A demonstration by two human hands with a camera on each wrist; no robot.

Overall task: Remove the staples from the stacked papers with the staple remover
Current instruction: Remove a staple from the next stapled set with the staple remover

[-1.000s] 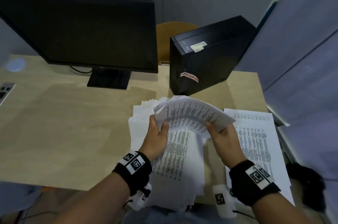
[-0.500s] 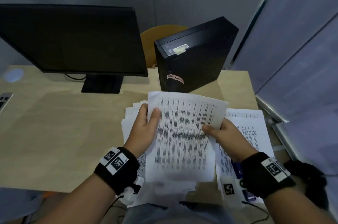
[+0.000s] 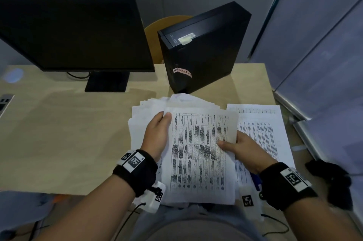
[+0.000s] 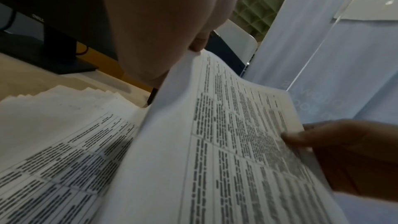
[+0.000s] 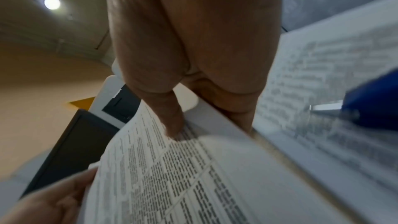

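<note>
A printed set of sheets is held flat above the desk between both hands. My left hand grips its upper left edge, thumb on top. My right hand pinches the right edge, thumb on the print. Under it lies a fanned stack of papers; a second printed pile lies to the right. A blue staple remover with a metal jaw rests on that right pile, mostly hidden behind my right wrist in the head view. No staple is visible.
A black monitor stands at the back left of the wooden desk. A black computer case stands just behind the papers. A grey partition borders the desk's right side, with a black object below it.
The held sheets were bowed upward a second ago and now lie flat and nearer to me. My right thumb has slid onto the right edge.
</note>
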